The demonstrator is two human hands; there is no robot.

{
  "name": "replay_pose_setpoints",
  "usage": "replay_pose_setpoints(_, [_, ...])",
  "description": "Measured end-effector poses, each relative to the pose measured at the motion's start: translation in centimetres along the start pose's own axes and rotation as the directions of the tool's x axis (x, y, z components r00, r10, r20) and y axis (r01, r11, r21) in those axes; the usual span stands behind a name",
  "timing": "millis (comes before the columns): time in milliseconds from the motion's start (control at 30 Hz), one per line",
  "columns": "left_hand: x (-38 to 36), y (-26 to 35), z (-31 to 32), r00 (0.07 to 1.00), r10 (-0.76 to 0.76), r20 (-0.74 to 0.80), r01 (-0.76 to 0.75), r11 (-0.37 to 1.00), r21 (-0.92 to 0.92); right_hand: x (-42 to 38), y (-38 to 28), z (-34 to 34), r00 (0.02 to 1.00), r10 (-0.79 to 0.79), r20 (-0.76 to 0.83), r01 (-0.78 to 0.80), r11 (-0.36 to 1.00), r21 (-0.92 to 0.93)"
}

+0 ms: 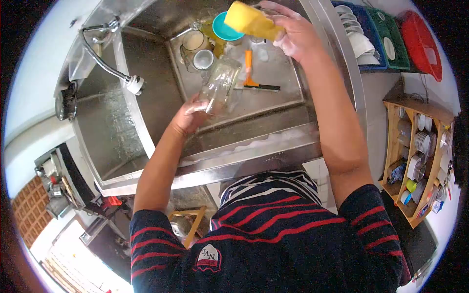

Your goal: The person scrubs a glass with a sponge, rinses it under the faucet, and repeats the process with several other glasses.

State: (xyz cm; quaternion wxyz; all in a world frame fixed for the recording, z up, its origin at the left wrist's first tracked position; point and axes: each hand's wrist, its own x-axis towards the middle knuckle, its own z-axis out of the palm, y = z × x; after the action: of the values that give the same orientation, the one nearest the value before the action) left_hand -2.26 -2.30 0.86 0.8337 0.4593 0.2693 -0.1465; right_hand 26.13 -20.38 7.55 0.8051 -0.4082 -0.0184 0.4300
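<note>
My left hand (190, 115) is closed round the lower end of a clear, see-through glass jar (220, 85), which tilts over the sink basin. My right hand (299, 38) is raised over the far right of the basin and grips a yellow sponge (250, 20), with white suds on the fingers. The sponge and the jar are apart. Beneath the sponge sits a turquoise bowl (226, 28). Close to the jar stand a metal-looking cup (203, 59) and a glass mug (194, 40). An orange-and-black squeegee (261, 87) lies on the basin floor.
A faucet with a flexible spout (110, 66) reaches over the second basin (110, 127) on the left. Suds lie along the sink's front edge (254, 154). Right of the sink are a blue dish rack (381, 49), a green basket (391, 36), a red basin (422, 46) and a wooden dish shelf (391, 129).
</note>
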Motion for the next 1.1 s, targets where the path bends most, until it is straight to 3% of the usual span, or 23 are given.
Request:
replay_pose_setpoints(33, [-0.2,0.7,1.2,1.0,0.006,0.004,-0.006,1.0,0.002,0.2,0.0,-0.2,1.0,-0.006,0.002,0.006,1.0,-0.003])
replay_pose_setpoints(100, [-0.7,1.9,3.3,0.992,0.099,0.083,-0.09,0.991,-0.097,0.8,0.4,-0.8,0.997,-0.069,0.043,0.059,0.976,0.211])
replay_pose_setpoints(133, [-0.6,1.7,3.7,0.985,0.154,0.079,-0.136,0.971,-0.197,0.9,0.4,-1.0,0.996,-0.072,0.048,0.061,0.976,0.208])
replay_pose_setpoints(200, [-0.5,2.3,4.5,0.967,0.237,0.088,-0.216,0.955,-0.203,1.1,0.7,-1.4,0.987,-0.099,0.122,0.068,0.97,0.234])
replay_pose_setpoints(300, [-0.6,3.4,5.3,0.929,0.362,0.072,-0.346,0.922,-0.173,2.0,1.1,-2.2,0.982,-0.085,0.169,0.067,0.992,0.105])
replay_pose_setpoints(467, [0.3,4.9,5.6,0.854,0.519,-0.043,-0.519,0.844,-0.136,2.0,1.9,-1.4,0.973,-0.071,0.221,0.049,0.994,0.102])
replay_pose_setpoints(500, [0.3,5.0,5.6,0.851,0.523,-0.047,-0.524,0.84,-0.138,1.8,2.1,-1.1,0.972,-0.073,0.221,0.049,0.992,0.113])
replay_pose_setpoints(567, [0.4,5.2,5.4,0.878,0.451,-0.163,-0.479,0.812,-0.333,1.4,2.6,-0.7,0.977,-0.05,0.209,0.033,0.996,0.087])
replay_pose_setpoints(633, [0.6,5.2,4.9,0.86,0.496,-0.118,-0.5,0.779,-0.378,1.1,3.4,-0.3,0.981,-0.025,0.195,0.013,0.998,0.063])
replay_pose_setpoints(700, [0.7,5.3,4.8,0.918,0.366,-0.155,-0.351,0.564,-0.747,1.0,4.6,0.4,0.981,-0.018,0.193,0.012,0.999,0.035])
replay_pose_setpoints(833, [0.6,5.7,4.6,0.937,0.29,-0.194,-0.325,0.521,-0.789,-1.4,5.1,4.0,0.989,0.054,0.137,-0.069,0.992,0.109])
replay_pose_setpoints(933, [0.6,5.8,4.7,0.937,0.3,-0.182,-0.328,0.565,-0.757,-2.2,5.4,5.1,0.969,0.028,0.246,-0.022,0.999,-0.026])
replay_pose_setpoints(967, [0.6,5.9,4.9,0.94,0.293,-0.174,-0.318,0.566,-0.761,-2.4,5.9,5.2,0.969,-0.052,0.24,0.115,0.96,-0.257])
replay_pose_setpoints(1000, [0.6,6.0,5.1,0.937,0.309,-0.162,-0.316,0.555,-0.77,-2.7,6.2,5.2,0.959,-0.128,0.254,0.238,0.849,-0.472])
replay_pose_setpoints(1033, [0.7,6.0,5.1,0.934,0.325,-0.151,-0.315,0.543,-0.778,-2.9,6.2,5.2,0.961,-0.128,0.246,0.235,0.848,-0.475])
replay_pose_setpoints(1100, [1.0,5.7,4.8,0.931,0.345,-0.118,-0.304,0.555,-0.774,-3.2,5.9,5.5,0.909,-0.33,0.256,0.408,0.573,-0.711])
